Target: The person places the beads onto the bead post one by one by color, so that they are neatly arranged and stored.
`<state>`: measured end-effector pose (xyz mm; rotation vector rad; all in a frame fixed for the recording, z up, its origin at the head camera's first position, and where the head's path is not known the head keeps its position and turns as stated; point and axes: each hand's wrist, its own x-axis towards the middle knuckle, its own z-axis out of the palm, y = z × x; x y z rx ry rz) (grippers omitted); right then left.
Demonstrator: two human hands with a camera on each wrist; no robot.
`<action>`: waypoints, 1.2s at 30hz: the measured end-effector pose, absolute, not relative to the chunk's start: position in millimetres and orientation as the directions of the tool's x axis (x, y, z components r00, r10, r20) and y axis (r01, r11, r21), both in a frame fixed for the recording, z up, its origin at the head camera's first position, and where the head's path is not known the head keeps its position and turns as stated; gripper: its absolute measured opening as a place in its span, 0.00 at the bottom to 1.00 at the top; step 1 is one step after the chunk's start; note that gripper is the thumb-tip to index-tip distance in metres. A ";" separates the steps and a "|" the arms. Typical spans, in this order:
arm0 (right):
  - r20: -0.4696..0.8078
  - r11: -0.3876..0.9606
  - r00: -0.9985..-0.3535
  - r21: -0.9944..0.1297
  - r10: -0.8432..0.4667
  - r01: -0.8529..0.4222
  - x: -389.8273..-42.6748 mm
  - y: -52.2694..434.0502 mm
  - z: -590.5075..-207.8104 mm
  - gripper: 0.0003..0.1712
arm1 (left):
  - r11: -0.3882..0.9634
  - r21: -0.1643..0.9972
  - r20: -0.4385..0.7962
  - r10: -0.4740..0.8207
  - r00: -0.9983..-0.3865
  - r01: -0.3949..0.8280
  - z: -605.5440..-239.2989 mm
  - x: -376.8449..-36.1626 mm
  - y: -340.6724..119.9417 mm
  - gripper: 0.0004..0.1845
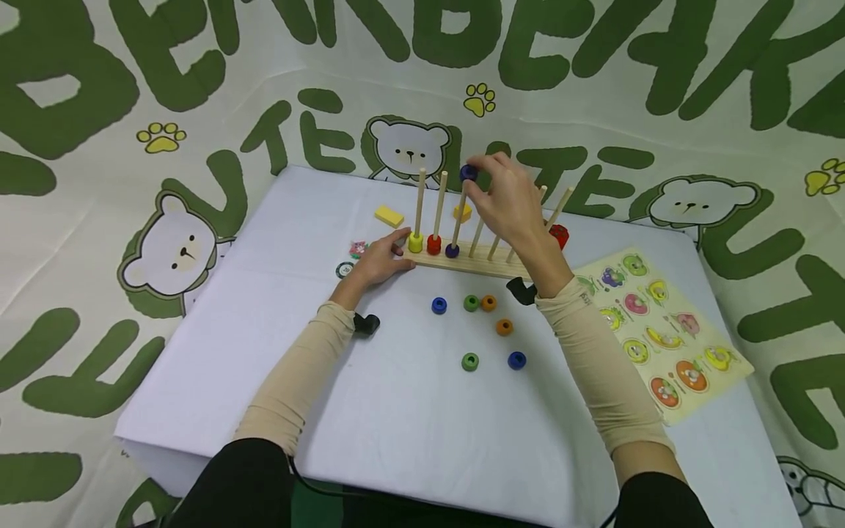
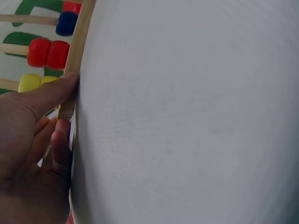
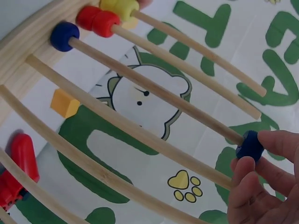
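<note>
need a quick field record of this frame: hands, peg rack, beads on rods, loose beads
right hand: pinches a dark blue bead at the tip of the third rod
left hand: holds the left end of the wooden rack base
on rods: yellow beads, red beads, one dark blue bead, all at the base
loose beads: two blue, two green, two orange on the white cloth
beside: fruit puzzle board
</note>
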<state>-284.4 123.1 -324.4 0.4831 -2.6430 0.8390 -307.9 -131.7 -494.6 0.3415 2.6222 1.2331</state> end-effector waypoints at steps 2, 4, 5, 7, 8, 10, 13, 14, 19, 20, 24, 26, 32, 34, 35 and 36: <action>0.382 0.780 -0.899 -0.487 -0.213 -0.392 -285.3 121.9 -324.2 0.22 | 0.620 0.777 -0.102 0.300 -0.948 0.112 -493.7 -307.9 -132.2 0.44; 0.369 0.787 -0.906 -0.486 -0.208 -0.379 -286.0 121.0 -324.6 0.22 | 0.622 0.775 -0.103 0.301 -0.948 0.113 -493.4 -308.0 -132.6 0.44; 0.362 0.790 -0.909 -0.486 -0.208 -0.374 -286.3 120.8 -324.9 0.23 | 0.623 0.774 -0.104 0.301 -0.948 0.113 -493.2 -307.9 -132.7 0.44; 0.347 0.795 -0.915 -0.486 -0.204 -0.362 -286.6 120.3 -325.5 0.23 | 0.622 0.774 -0.100 0.305 -0.947 0.119 -494.0 -308.0 -132.7 0.44; 0.341 0.795 -0.918 -0.489 -0.203 -0.358 -286.6 120.1 -325.8 0.23 | 0.622 0.774 -0.100 0.306 -0.947 0.120 -494.4 -308.0 -132.8 0.44; 0.333 0.795 -0.921 -0.493 -0.201 -0.352 -286.5 119.9 -326.6 0.23 | 0.621 0.775 -0.099 0.308 -0.946 0.121 -494.6 -307.6 -132.8 0.44; 0.324 0.800 -0.925 -0.491 -0.200 -0.345 -286.2 119.5 -327.4 0.23 | 0.621 0.774 -0.095 0.308 -0.947 0.125 -495.7 -308.0 -133.0 0.44; 0.319 0.804 -0.926 -0.487 -0.200 -0.342 -285.9 119.4 -327.8 0.23 | 0.622 0.773 -0.095 0.307 -0.947 0.125 -496.2 -308.2 -133.0 0.44; 0.298 0.818 -0.933 -0.472 -0.202 -0.329 -284.0 119.2 -329.4 0.24 | 0.627 0.769 -0.099 0.309 -0.946 0.124 -498.5 -309.7 -132.6 0.44; 0.297 0.820 -0.933 -0.469 -0.203 -0.328 -283.6 119.3 -329.7 0.25 | 0.627 0.769 -0.099 0.309 -0.946 0.124 -498.6 -309.9 -132.6 0.44; 0.320 0.820 -0.925 -0.459 -0.206 -0.342 -282.2 120.5 -330.7 0.25 | 0.622 0.773 -0.096 0.307 -0.947 0.123 -497.9 -309.3 -132.8 0.44; 0.354 0.818 -0.913 -0.450 -0.205 -0.358 -280.5 122.5 -332.5 0.25 | 0.620 0.775 -0.094 0.307 -0.947 0.124 -497.5 -308.9 -132.9 0.44; 0.561 0.771 -0.803 -0.415 -0.202 -0.484 -263.9 134.0 -344.3 0.23 | 0.619 0.775 -0.091 0.306 -0.948 0.126 -497.8 -308.2 -133.2 0.44; 0.614 0.750 -0.761 -0.399 -0.209 -0.528 -254.3 140.1 -350.8 0.21 | 0.621 0.774 -0.092 0.304 -0.948 0.124 -498.2 -308.4 -133.3 0.44; 0.627 0.742 -0.748 -0.392 -0.218 -0.544 -249.1 143.5 -354.5 0.20 | 0.622 0.774 -0.092 0.304 -0.948 0.124 -498.2 -308.5 -133.3 0.44; 0.627 0.738 -0.746 -0.389 -0.227 -0.551 -243.9 147.4 -358.7 0.19 | 0.622 0.773 -0.092 0.303 -0.949 0.123 -498.0 -308.5 -133.3 0.44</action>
